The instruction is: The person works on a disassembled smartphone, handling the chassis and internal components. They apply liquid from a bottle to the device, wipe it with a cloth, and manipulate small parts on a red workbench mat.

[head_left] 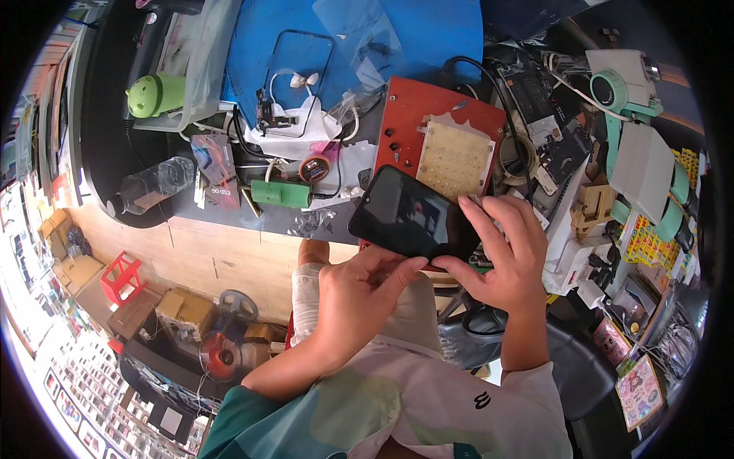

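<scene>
A black smartphone (409, 213) with a glossy dark screen is held tilted over the bench edge, in front of a red metal box (409, 107). My right hand (511, 249) grips its right end, thumb at the lower edge and fingertips at the upper corner. At the lower edge my left hand (363, 287) pinches with thumb and bent fingers; some of those fingers are hidden beneath the phone. On the red box lies a cream, speckled pad (456, 157), partly covered by the phone.
A blue mat (428, 38) bears a thin clear frame. Left of the phone are a green cylindrical tool (280, 193), a solder tin (314, 168) and a clear bottle (159, 183). A white-and-teal microscope (642, 157) and circuit boards (547, 107) crowd the right.
</scene>
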A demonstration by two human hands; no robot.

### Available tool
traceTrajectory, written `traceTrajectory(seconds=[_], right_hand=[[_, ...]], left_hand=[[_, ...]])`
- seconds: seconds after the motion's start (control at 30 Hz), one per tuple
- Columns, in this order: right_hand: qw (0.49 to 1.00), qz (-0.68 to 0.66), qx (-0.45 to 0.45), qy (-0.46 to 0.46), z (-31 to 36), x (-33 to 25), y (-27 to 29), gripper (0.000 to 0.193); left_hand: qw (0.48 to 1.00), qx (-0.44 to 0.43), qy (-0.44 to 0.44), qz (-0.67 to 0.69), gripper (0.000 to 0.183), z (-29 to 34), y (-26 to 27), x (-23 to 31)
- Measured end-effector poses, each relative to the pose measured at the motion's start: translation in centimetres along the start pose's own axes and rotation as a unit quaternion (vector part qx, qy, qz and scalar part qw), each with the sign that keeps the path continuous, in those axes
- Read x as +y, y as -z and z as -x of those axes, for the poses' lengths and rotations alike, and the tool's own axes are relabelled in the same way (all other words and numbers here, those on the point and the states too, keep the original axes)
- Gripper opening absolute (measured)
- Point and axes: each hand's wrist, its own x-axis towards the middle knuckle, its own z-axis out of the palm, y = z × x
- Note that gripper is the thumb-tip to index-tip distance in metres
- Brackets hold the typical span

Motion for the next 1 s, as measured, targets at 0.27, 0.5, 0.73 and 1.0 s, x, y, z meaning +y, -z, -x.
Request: traceTrajectory(seconds=[0.27, 0.5, 0.73, 1.0], right_hand=[[1.0, 0.03, -0.006, -0.002, 0.1, -0.1, -0.1, 0.065], [1.0, 0.0, -0.002, -0.019, -0.1, -0.1, 0.3, 0.048], [0.989, -0.1, 0.094, -0.053, -3.0, -1.0, 0.3, 0.032], [0.991, -0.118, 0.008, -0.069, -7.4, -2.1, -1.0, 0.018]], left_hand=[[0.988, 0.11, -0.101, 0.051, 0.019, -0.5, 2.9, -2.1], [0.959, -0.026, -0.116, 0.255, 0.028, -5.2, 3.7, -1.2], [0.957, -0.062, -0.167, 0.229, 0.029, -5.4, 3.1, -3.5], [0.927, -0.033, -0.187, 0.324, 0.044, -6.0, 2.0, -3.6]])
